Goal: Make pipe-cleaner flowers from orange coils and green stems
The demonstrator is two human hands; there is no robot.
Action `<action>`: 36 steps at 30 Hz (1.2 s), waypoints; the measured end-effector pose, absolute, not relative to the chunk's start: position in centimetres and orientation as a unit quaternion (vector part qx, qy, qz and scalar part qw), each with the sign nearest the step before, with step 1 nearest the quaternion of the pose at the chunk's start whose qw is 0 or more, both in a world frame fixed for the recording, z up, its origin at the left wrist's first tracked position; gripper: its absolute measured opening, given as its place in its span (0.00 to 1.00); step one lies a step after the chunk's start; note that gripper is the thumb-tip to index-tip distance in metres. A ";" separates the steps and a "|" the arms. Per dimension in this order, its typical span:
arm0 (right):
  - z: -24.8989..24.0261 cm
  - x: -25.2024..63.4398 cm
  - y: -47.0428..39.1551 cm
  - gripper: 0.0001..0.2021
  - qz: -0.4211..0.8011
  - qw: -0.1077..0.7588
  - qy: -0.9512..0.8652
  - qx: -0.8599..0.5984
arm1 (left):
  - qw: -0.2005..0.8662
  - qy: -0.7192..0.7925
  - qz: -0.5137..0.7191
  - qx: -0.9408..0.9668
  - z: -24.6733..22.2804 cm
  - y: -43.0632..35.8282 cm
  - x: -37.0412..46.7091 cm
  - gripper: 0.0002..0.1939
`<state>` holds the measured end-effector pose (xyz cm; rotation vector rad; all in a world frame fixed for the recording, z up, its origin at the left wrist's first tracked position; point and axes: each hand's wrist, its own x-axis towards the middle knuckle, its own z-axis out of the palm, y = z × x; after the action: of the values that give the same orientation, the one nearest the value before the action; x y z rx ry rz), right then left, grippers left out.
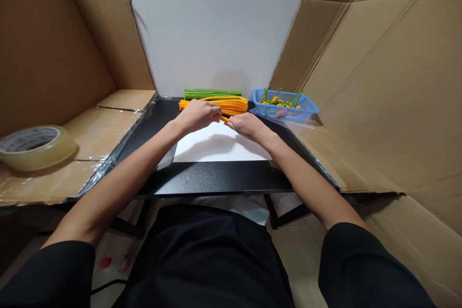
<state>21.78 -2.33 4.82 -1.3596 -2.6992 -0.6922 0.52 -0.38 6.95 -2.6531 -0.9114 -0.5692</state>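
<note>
Over the white sheet (220,147), my left hand (198,115) and my right hand (249,125) are close together with fingers pinched. Between them stretches a short orange piece (224,119), gripped at its two ends. Just behind my hands lies a bundle of orange fuzzy stems (234,105), partly hidden by my left hand. A bundle of green stems (212,93) lies behind the orange one, near the white wall. At the back right, a blue basket (306,114) holds several green stems with orange ends.
A roll of clear tape (46,156) lies on the cardboard at the left. Cardboard walls (390,82) rise on both sides of the black table (216,178). Under the basket is a clear plastic sheet. A bottle with a red cap (114,263) is below the table.
</note>
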 end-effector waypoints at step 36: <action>4.9 22.5 -1.9 0.16 -0.189 -0.022 -0.844 -0.501 | 0.063 -0.315 -0.318 -0.892 1.9 4.0 -1.4 0.12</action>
<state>22.50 -1.90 4.86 -1.5980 -2.6900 -0.6014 -1.41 4.04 1.85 -2.6950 -0.9516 -0.9619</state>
